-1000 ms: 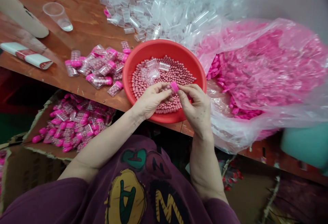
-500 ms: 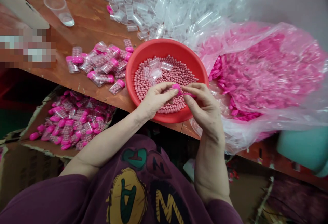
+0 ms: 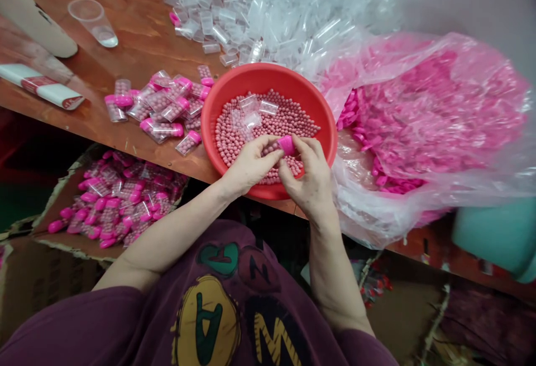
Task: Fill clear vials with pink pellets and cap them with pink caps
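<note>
Over a red basin (image 3: 268, 73) of pink beads (image 3: 293, 110), my left hand (image 3: 246, 169) pinches a small clear bottle (image 3: 271, 148) with beads inside. A bright pink cap (image 3: 287, 145) is at the bottle's right end. The thumb and fingers of my right hand (image 3: 310, 179) are closed about that cap; whether it is fully seated cannot be seen. Several clear empty bottles (image 3: 251, 120) lie on the beads in the basin. Left of the basin, filled bottles with pink caps (image 3: 161, 103) form a loose pile on the table.
A cardboard box (image 3: 62, 187) of capped bottles stands below the table edge at left. Clear empty bottles (image 3: 234, 8) are heaped behind the basin. A plastic bag (image 3: 435, 114) of pink caps lies at right. A clear cup (image 3: 92, 19) and a white-and-red packet (image 3: 42, 85) are at left.
My right hand has moved left and closed in on my left hand, bringing its fingers onto the pink cap at the bottle's end. The view has shifted slightly.
</note>
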`<state>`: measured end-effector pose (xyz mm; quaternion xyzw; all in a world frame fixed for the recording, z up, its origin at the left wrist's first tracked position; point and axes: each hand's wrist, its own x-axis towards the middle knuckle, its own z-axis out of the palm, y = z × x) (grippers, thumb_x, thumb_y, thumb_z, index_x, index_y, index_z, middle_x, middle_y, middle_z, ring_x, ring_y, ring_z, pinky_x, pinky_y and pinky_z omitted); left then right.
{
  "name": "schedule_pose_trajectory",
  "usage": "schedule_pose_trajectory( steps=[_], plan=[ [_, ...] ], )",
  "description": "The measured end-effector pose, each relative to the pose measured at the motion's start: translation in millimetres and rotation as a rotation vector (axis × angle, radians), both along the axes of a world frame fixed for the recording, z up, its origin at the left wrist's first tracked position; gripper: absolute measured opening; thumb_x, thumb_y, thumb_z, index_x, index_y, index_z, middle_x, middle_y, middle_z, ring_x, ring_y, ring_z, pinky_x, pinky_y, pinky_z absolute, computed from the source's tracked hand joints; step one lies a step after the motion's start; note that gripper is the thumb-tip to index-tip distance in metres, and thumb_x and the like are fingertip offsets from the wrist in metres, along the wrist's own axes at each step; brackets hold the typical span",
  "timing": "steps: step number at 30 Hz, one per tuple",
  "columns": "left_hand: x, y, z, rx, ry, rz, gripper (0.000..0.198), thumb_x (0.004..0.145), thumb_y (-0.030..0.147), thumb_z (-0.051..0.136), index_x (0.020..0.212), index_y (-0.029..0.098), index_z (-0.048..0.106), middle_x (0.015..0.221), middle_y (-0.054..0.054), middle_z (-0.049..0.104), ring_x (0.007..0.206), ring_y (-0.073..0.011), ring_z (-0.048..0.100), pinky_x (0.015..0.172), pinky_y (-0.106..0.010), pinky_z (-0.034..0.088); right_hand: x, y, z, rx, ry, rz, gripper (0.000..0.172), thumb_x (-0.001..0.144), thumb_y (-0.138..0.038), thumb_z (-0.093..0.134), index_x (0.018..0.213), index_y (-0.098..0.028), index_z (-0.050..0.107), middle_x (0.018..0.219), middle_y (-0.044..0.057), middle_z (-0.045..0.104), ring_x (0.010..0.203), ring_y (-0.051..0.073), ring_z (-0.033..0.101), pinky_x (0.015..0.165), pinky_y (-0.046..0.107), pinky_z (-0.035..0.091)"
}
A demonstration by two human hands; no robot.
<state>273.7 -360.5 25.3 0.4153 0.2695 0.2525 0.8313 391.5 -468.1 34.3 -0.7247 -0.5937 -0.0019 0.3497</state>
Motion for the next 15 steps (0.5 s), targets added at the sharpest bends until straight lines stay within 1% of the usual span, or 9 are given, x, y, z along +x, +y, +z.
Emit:
schedule_pose_trajectory(
  steps=[2,4,6,7,8,10,13,15],
  plan=[
    [-0.2,0.0,0.8,-0.002,0.027,0.019,0.012,0.088,0.005,0.071,0.097,0.013,0.07,0.086,0.001,0.066,0.08,-0.0082,0.059,0.077,-0.019,0.049,-3.5,1.1,-7.6,-0.028,-0.062,0.003,0.059,0.094,-0.029,0.065,0.151,-0.018,0.055,0.139,0.019,0.065,0.134,0.033,0.065,0.115,0.058,0.059],
    [0.0,0.0,1.8,-0.012,0.057,0.032,0.011,0.089,0.006,0.071,0.097,0.013,0.07,0.084,0.002,0.065,0.076,-0.0076,0.057,0.073,-0.019,0.048,-9.3,4.7,-17.1,-0.065,-0.119,-0.026,0.073,0.089,-0.033,0.071,0.157,-0.016,0.047,0.146,0.022,0.061,0.14,0.037,0.06,0.119,0.063,0.054],
    [1.0,0.3,2.5,-0.016,0.084,0.055,0.011,0.09,0.006,0.071,0.097,0.014,0.07,0.083,0.002,0.065,0.075,-0.0077,0.057,0.072,-0.019,0.048,-15.4,9.9,-26.5,-0.083,-0.172,-0.081,0.084,0.086,-0.037,0.076,0.159,-0.013,0.042,0.15,0.025,0.058,0.143,0.042,0.058,0.119,0.067,0.052],
    [1.6,0.5,2.8,-0.013,0.091,0.07,0.011,0.089,0.006,0.072,0.097,0.014,0.07,0.082,0.002,0.066,0.075,-0.0079,0.058,0.073,-0.019,0.048,-17.8,12.5,-30.7,-0.076,-0.194,-0.112,0.084,0.086,-0.037,0.076,0.159,-0.012,0.041,0.15,0.026,0.059,0.142,0.043,0.058,0.118,0.068,0.052],
    [2.4,0.8,3.0,-0.006,0.094,0.083,0.011,0.088,0.006,0.073,0.096,0.014,0.071,0.082,0.002,0.067,0.076,-0.0081,0.058,0.074,-0.02,0.048,-19.5,14.9,-34.3,-0.057,-0.21,-0.14,0.081,0.087,-0.035,0.074,0.158,-0.012,0.042,0.148,0.027,0.06,0.14,0.043,0.059,0.116,0.068,0.053],
    [3.5,1.2,3.3,0.009,0.082,0.082,0.012,0.086,0.006,0.075,0.094,0.014,0.071,0.082,0.002,0.069,0.077,-0.0083,0.06,0.077,-0.02,0.049,-20.5,18.0,-39.4,0.01,-0.224,-0.173,0.072,0.09,-0.031,0.069,0.155,-0.012,0.044,0.142,0.026,0.063,0.134,0.041,0.062,0.112,0.066,0.056],
    [3.5,0.9,3.4,0.019,0.055,0.046,0.013,0.083,0.005,0.078,0.091,0.013,0.071,0.082,0.002,0.07,0.077,-0.0076,0.061,0.077,-0.02,0.05,-19.0,18.2,-42.1,0.104,-0.206,-0.173,0.064,0.091,-0.032,0.067,0.149,-0.014,0.049,0.131,0.023,0.067,0.124,0.038,0.067,0.109,0.064,0.058],
    [2.5,0.2,3.2,0.017,0.054,0.037,0.012,0.084,0.005,0.078,0.091,0.013,0.072,0.082,0.002,0.071,0.075,-0.0071,0.06,0.075,-0.019,0.049,-18.1,16.5,-41.9,0.113,-0.188,-0.17,0.062,0.09,-0.034,0.067,0.147,-0.015,0.05,0.128,0.021,0.067,0.123,0.037,0.067,0.11,0.066,0.057]
  ],
)
